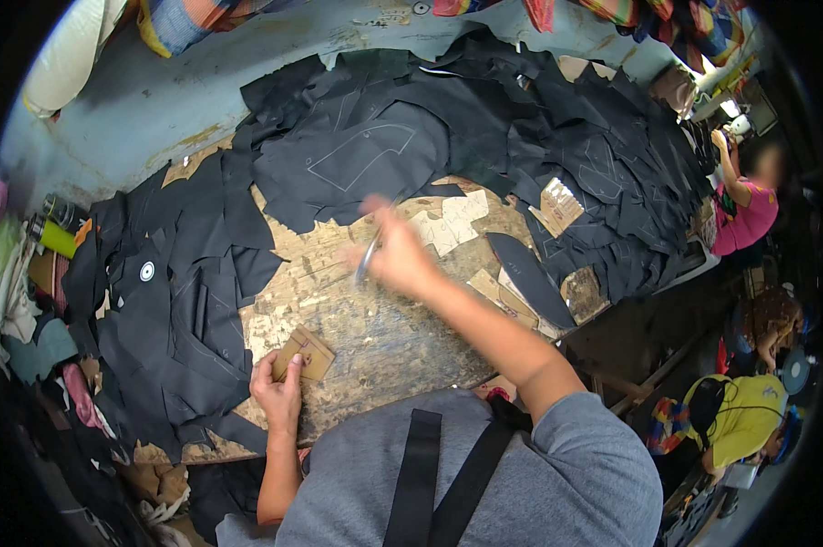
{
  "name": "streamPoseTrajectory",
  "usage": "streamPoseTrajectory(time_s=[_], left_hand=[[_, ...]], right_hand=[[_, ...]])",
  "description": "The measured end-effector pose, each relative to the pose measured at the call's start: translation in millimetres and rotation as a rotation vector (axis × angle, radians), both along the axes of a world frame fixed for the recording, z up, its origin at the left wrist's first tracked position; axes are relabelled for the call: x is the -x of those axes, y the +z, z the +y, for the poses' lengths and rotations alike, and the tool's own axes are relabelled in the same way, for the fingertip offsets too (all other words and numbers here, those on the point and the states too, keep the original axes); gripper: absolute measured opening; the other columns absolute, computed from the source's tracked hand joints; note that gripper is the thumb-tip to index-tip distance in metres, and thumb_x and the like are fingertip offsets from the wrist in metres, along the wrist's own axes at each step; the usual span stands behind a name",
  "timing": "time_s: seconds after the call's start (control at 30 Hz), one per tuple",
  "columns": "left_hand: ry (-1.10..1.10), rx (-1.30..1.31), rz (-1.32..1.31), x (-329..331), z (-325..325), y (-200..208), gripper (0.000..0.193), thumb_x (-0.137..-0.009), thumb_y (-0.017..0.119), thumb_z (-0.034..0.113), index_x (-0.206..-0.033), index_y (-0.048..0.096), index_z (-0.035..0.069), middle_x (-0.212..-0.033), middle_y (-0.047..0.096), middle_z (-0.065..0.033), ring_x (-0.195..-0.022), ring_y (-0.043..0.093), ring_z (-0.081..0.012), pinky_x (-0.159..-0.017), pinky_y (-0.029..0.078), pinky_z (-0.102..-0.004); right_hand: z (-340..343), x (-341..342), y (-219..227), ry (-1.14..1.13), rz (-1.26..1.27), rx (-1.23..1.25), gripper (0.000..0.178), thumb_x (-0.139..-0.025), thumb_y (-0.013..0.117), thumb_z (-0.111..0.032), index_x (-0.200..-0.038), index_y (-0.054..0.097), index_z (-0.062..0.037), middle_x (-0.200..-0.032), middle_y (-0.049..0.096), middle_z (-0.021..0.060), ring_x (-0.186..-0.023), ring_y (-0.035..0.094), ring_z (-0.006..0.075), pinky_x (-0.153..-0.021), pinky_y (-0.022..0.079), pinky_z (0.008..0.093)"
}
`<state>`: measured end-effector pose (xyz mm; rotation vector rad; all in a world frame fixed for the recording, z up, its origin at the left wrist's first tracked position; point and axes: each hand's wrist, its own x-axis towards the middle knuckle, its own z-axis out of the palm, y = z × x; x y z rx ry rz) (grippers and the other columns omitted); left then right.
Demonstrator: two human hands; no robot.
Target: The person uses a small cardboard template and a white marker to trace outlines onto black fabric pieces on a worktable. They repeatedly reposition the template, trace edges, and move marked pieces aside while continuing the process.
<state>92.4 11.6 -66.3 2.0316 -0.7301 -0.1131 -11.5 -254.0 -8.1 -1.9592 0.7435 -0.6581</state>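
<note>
A person in a gray shirt (557,456) crossed by black straps (413,474) works at a worn wooden table (402,333), both bare hands over its scuffed top. The left hand (277,387), near the table's front edge, grips a small brown cardboard piece (315,358) by its left side, the thumb pressed on top. The right hand (398,255) reaches toward the middle of the table, blurred, with a silvery metal tool (366,261) at its fingers; how tightly it closes cannot be told, nor can the kind of tool. Black sheet material (170,319) lies in overlapping layers to the left, along the far side and to the right, one far sheet bearing a pale drawn outline (364,157). A white disc (147,271) rests on the left-hand layers. Beyond the right hand lie pale cut card pieces (452,221); to its right, a dark rounded panel (525,273) rests near the table's edge. At far right are people in a pink top (747,219) and a yellow shirt (753,410).
</note>
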Motion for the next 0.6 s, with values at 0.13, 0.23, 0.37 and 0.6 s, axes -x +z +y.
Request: streamPoseTrajectory(time_s=[0.13, 0.23, 0.37, 0.6], left_hand=[[-0.234, 0.086, 0.188, 23.7, -31.1, 6.9, 0.030, -0.071, 0.079, 0.013, -0.093, 0.066, -0.002, -0.086, 0.064, -0.0134, -0.078, 0.061, -0.0235, -0.073, 0.049, -0.0341], [-0.342, 0.118, 0.053, 39.9, -64.6, 12.5, 0.039, -0.070, 0.081, 0.018, -0.099, 0.065, -0.001, -0.092, 0.063, -0.0135, -0.090, 0.059, -0.0246, -0.080, 0.047, -0.0355], [-0.455, 0.026, -0.060, 33.6, -105.3, 11.7, 0.043, -0.071, 0.080, 0.024, -0.104, 0.064, 0.001, -0.099, 0.063, -0.0134, -0.098, 0.056, -0.0257, -0.085, 0.044, -0.0373], [-0.406, 0.057, -0.464, 9.4, -198.9, 1.7, 0.050, -0.072, 0.078, 0.023, -0.114, 0.060, 0.004, -0.118, 0.057, -0.0161, -0.115, 0.048, -0.0329, -0.097, 0.038, -0.0456]], right_hand=[[73.1, 31.7, -5.8, 0.363, 0.071, -0.252, 0.049, -0.073, 0.076, -0.015, -0.115, 0.056, -0.0004, -0.122, 0.057, 0.0206, -0.109, 0.058, 0.0313, -0.091, 0.049, 0.0403], [55.5, 69.3, -7.8, 0.197, 0.000, -0.356, 0.038, -0.073, 0.070, -0.003, -0.110, 0.059, -0.0017, -0.104, 0.064, 0.0149, -0.092, 0.064, 0.0261, -0.084, 0.053, 0.0379], [-35.2, 149.3, 11.4, -0.205, -0.383, -0.332, 0.034, -0.073, 0.064, 0.008, -0.105, 0.062, -0.0038, -0.080, 0.064, 0.0053, -0.074, 0.063, 0.0129, -0.063, 0.055, 0.0292], [-104.1, 213.2, 31.3, -0.956, 0.256, 0.735, 0.051, -0.075, 0.075, -0.024, -0.112, 0.058, 0.0056, -0.091, 0.067, 0.0230, -0.082, 0.066, 0.0323, -0.074, 0.051, 0.0380]])
